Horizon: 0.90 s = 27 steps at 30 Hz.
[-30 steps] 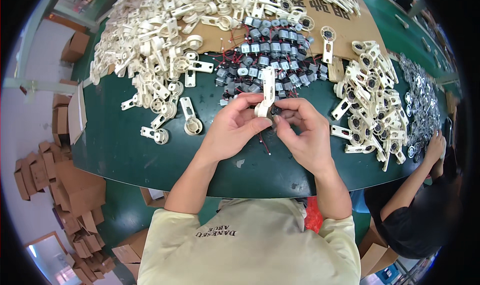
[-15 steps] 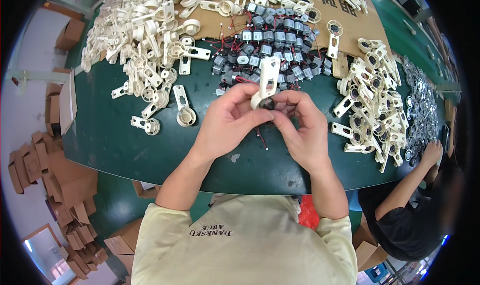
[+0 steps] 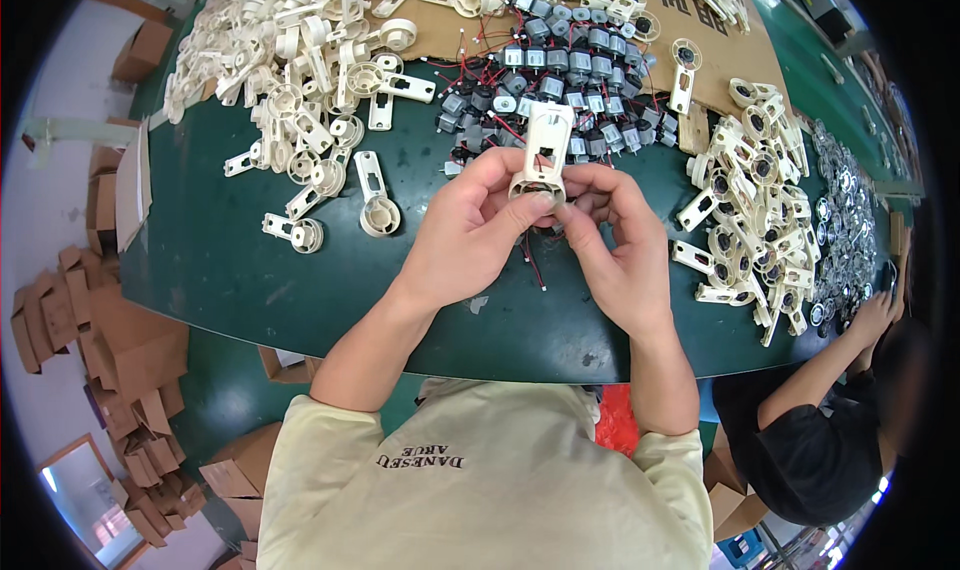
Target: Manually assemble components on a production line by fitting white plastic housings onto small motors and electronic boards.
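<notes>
Between my hands, a cream plastic housing stands with its slotted arm pointing away and its round cup toward me. My left hand is closed around the cup, its thumb pressed on the near rim. My right hand is closed at the cup's other side, with thumb and fingertips against it. Something dark shows inside the cup, partly hidden by my thumbs. Thin red wires with a small white plug dangle below. Just beyond my hands is a heap of small grey motors with red wires.
Many cream housings are heaped at far left; a loose housing lies nearer. At right are housings with dark centres and a pile of shiny round parts. A co-worker's hand reaches there. Cardboard boxes stand at left.
The housing has tilted so its cup opening faces me more, and the dark round part in it shows less. My left thumb has moved onto the rim. The co-worker's hand has shifted slightly.
</notes>
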### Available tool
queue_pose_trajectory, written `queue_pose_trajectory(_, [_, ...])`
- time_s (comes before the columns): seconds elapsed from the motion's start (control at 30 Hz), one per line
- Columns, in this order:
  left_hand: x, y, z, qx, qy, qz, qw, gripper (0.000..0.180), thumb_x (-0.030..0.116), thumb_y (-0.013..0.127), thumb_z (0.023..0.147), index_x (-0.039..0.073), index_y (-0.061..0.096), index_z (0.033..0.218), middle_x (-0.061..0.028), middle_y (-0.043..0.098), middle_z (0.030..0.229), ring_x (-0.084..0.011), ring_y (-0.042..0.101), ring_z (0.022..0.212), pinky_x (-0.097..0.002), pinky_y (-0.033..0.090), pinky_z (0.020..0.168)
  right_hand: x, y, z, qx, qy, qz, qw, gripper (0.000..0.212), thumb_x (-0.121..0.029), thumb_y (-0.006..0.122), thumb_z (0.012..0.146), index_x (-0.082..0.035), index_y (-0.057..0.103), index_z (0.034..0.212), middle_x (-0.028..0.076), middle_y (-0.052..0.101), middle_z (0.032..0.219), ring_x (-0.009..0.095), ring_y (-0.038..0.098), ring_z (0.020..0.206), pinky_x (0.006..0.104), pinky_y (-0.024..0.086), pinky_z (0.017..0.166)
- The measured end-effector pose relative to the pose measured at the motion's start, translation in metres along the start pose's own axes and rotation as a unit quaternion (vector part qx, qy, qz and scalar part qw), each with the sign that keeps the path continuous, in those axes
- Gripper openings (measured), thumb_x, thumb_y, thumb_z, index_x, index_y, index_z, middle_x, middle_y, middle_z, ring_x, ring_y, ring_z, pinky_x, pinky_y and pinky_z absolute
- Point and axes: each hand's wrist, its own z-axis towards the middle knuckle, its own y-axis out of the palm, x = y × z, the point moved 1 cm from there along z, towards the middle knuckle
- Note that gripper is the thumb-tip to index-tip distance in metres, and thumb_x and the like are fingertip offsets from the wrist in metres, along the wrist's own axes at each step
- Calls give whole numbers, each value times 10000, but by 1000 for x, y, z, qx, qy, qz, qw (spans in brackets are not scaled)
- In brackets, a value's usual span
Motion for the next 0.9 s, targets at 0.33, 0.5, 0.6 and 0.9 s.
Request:
queue_pose_trajectory(0.33, [-8, 8, -3, 24, 42, 64, 997, 353, -32, 611, 905, -8, 554, 1253, -58, 514, 1094, -137, 621, 981, -262, 530, 836, -4, -3, 2, -7, 201, 288, 936, 220, -19, 588, 914, -1, 530, 1126, 34, 600, 990, 87, 573, 894, 246, 480, 814])
queue_pose_trajectory(0.5, [-18, 13, -2, 29, 130, 168, 977, 319, -33, 643, 881, 3, 599, 1195, -63, 530, 1032, -131, 624, 905, -254, 546, 763, 9, -3, 3, -15, 252, 357, 899, 180, -50, 606, 903, -28, 513, 1055, 25, 582, 974, 82, 551, 904, 249, 454, 812])
queue_pose_trajectory(0.6, [-16, 17, -1, 57, 101, 148, 982, 325, -29, 670, 859, 2, 608, 1176, -62, 544, 984, -128, 623, 838, -252, 548, 727, 3, 1, 3, 6, 243, 359, 901, 176, -41, 606, 893, -26, 514, 1042, 21, 579, 963, 78, 540, 886, 246, 446, 797])
queue_pose_trajectory(0.9, [-16, 17, 2, 80, 136, 216, 964, 330, -30, 698, 813, 10, 630, 1134, -75, 564, 915, -144, 615, 757, -251, 527, 658, 3, -1, 7, 6, 240, 340, 909, 181, -46, 606, 887, -16, 530, 1050, 33, 603, 966, 84, 557, 885, 242, 451, 775])
